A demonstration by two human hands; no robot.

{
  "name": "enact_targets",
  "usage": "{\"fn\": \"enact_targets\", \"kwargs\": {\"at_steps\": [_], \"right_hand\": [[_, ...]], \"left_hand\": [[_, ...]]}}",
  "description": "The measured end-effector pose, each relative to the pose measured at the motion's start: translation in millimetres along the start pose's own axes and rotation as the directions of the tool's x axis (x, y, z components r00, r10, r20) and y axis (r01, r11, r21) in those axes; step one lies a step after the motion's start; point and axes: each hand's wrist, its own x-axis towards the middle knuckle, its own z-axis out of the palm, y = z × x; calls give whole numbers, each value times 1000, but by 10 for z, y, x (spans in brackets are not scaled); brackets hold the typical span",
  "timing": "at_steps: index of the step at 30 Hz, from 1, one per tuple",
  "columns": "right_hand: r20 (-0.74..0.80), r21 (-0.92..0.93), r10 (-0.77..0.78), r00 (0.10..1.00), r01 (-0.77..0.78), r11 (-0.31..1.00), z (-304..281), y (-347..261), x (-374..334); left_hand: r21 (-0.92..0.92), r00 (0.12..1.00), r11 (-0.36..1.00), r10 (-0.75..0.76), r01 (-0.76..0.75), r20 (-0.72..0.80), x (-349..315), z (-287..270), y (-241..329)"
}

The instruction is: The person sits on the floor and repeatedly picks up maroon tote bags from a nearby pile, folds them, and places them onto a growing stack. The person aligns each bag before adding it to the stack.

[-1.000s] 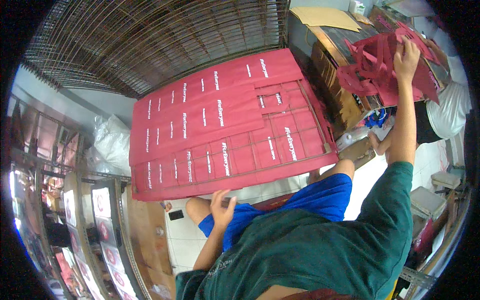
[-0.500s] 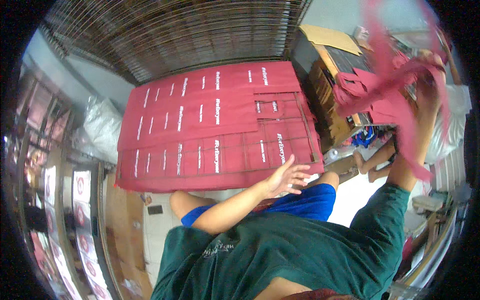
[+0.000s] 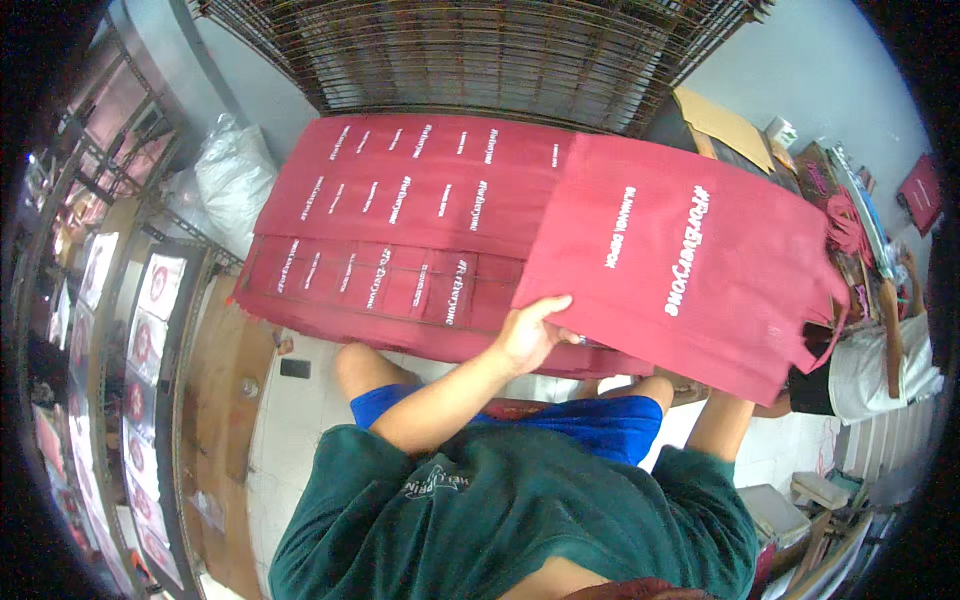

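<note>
A dark red fabric tote bag (image 3: pixel 655 250) with white lettering is spread flat in front of me, over the right part of the rack. My left hand (image 3: pixel 533 332) grips its near left corner, thumb on top and fingers underneath. The bag's strap handle (image 3: pixel 835 330) hangs out at the right end. My right forearm (image 3: pixel 722 425) reaches up under the bag's near right part, and the bag hides that hand. Several more red printed bag pieces (image 3: pixel 350 190) lie in overlapping rows on the wire rack beneath.
Stacked wire racks (image 3: pixel 480 60) rise behind. At the right, a wooden table bears a yellow-brown sheet (image 3: pixel 725 125) and bundled red straps (image 3: pixel 848 230); another person in a white shirt (image 3: pixel 880 360) is beside it. Shelves with printed sheets (image 3: pixel 150 340) and white plastic sacks (image 3: pixel 235 165) are at left.
My right arm has come back from the far right, and the red bag now lies spread out before me. My left hand, open before, has closed on its corner.
</note>
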Motion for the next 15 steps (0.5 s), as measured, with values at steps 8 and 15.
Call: {"fn": "enact_targets", "kwargs": {"at_steps": [8,15], "right_hand": [[221,712,893,392,-690,127,318,217,-1801],[256,282,907,333,-924,259,133,1304,-1656]], "left_hand": [[322,939,944,43,74,-342,-637,-474,315],[440,935,896,103,61,-340,-157,-469,537]]}}
